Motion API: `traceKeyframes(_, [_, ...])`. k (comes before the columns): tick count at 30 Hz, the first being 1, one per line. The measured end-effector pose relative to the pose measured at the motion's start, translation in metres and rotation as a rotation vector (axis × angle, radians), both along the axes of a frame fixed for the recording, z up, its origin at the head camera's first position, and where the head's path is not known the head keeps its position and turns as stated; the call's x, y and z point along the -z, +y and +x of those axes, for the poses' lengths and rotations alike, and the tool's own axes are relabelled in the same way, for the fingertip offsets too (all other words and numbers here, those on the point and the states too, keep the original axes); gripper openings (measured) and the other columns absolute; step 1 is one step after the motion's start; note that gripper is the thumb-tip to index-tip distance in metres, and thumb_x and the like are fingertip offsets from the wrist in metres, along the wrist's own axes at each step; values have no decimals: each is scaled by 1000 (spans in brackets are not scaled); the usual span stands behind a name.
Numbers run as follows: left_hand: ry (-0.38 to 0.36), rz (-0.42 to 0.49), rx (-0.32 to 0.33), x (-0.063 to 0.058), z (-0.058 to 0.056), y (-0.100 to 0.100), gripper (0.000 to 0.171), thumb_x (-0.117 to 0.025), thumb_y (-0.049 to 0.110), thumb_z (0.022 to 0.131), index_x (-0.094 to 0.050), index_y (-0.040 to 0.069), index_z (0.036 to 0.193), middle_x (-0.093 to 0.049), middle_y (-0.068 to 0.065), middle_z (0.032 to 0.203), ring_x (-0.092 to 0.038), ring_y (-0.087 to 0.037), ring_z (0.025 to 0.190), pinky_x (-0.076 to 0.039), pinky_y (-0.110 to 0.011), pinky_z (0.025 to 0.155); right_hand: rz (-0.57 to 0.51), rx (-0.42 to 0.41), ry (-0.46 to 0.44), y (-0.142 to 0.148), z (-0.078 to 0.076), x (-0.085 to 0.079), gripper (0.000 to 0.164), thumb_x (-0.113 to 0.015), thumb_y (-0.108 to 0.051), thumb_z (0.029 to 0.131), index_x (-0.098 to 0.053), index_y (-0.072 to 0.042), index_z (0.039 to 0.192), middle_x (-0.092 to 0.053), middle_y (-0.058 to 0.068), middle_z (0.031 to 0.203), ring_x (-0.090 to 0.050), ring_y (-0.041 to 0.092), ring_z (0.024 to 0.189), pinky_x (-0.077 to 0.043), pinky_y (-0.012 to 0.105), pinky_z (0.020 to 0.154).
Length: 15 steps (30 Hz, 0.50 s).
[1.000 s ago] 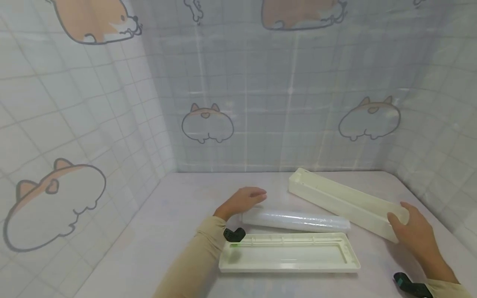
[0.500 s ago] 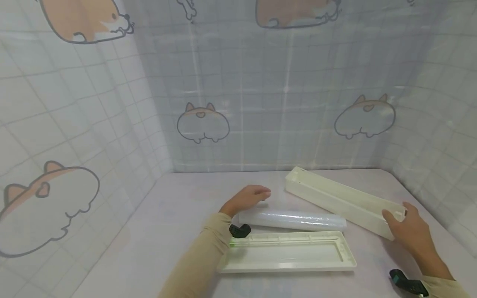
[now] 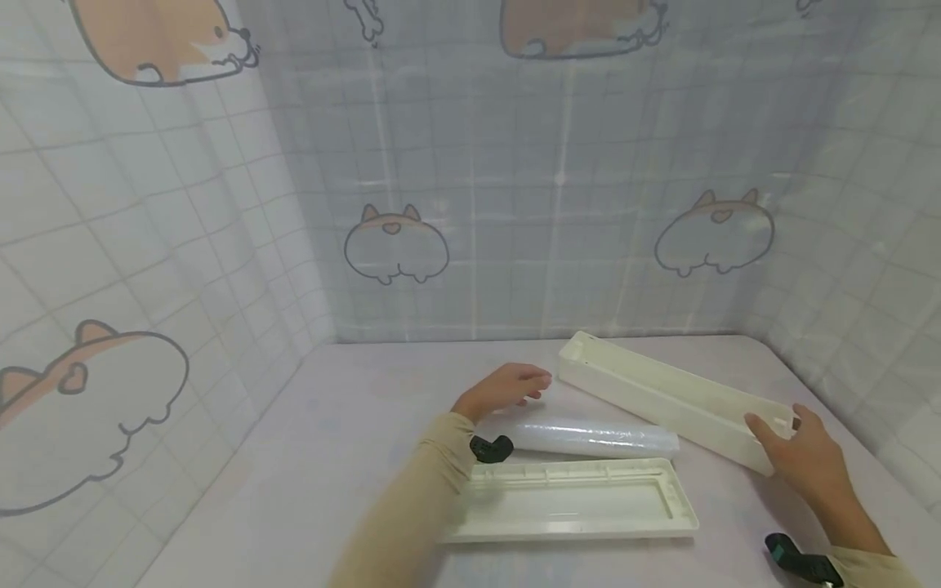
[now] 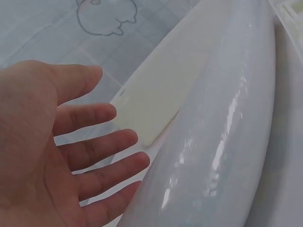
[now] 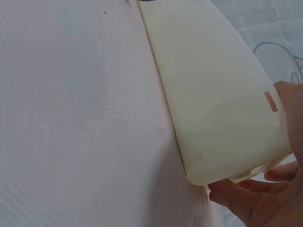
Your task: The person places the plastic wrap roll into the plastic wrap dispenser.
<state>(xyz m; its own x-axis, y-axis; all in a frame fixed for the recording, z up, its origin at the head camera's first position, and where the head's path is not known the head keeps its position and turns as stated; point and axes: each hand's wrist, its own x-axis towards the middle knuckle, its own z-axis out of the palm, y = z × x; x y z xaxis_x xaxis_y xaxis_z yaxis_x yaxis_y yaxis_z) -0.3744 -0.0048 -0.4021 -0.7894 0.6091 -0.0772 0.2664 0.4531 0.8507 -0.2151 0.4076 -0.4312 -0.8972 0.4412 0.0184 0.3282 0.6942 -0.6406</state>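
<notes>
A long cream plastic box (image 3: 662, 398), open side up, lies slanted across the back right of the table. My right hand (image 3: 812, 457) grips its near right end; in the right wrist view the fingers (image 5: 236, 198) curl round that end wall. Beyond the left end of a clear-wrapped white roll, apparently cling film (image 3: 595, 436), my left hand (image 3: 507, 386) hovers with nothing in it. Its fingers are spread and loosely bent in the left wrist view, pointing toward the box's far left end. The roll lies between that hand and a shallow cream lid (image 3: 581, 505).
The pale table (image 3: 294, 490) meets curtain-like walls (image 3: 515, 269) with cartoon corgis at the back and both sides. The lid lies inner side up in front of the roll, its left end hidden behind the left sleeve (image 3: 412, 498). Each wrist wears a small black camera (image 3: 491, 449).
My left hand has moved right and slightly away from me, over the roll toward the box's far end. The right hand keeps its hold on the box, which has barely shifted.
</notes>
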Motion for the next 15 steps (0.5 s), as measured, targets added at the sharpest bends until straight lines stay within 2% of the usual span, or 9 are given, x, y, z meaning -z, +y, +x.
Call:
traceKeyframes(3, [-17,21,0,0,-1,9,50,-57,45,101,-60,12,138,-64,-1,128,-64,-22,112,-53,-39,94,43,-3,8,2,1,0,96,-43,-56,102,-7,21,148,-25,49,140,-30,66,124,-38,71,96])
traceKeyframes(6, [-38,35,-13,0,-2,17,50,-58,44,101,-60,11,139,-63,0,130,-62,-24,115,-53,-38,93,72,-6,8,4,1,-1,96,-41,-56,102,-7,21,148,-25,50,140,-29,66,125,-38,71,97])
traceKeyframes(10, [-80,62,-31,2,-3,26,48,-62,40,100,-60,10,137,-63,0,129,-60,-29,118,-53,-40,95,80,-19,21,5,1,0,97,-42,-57,102,-6,21,147,-24,50,140,-27,67,126,-33,73,100])
traceKeyframes(15, [-103,94,-51,4,-2,32,45,-63,35,99,-62,7,134,-63,-3,127,-60,-31,119,-53,-41,95,76,-57,29,4,1,0,97,-43,-57,102,-7,22,147,-25,50,140,-30,67,124,-36,74,96])
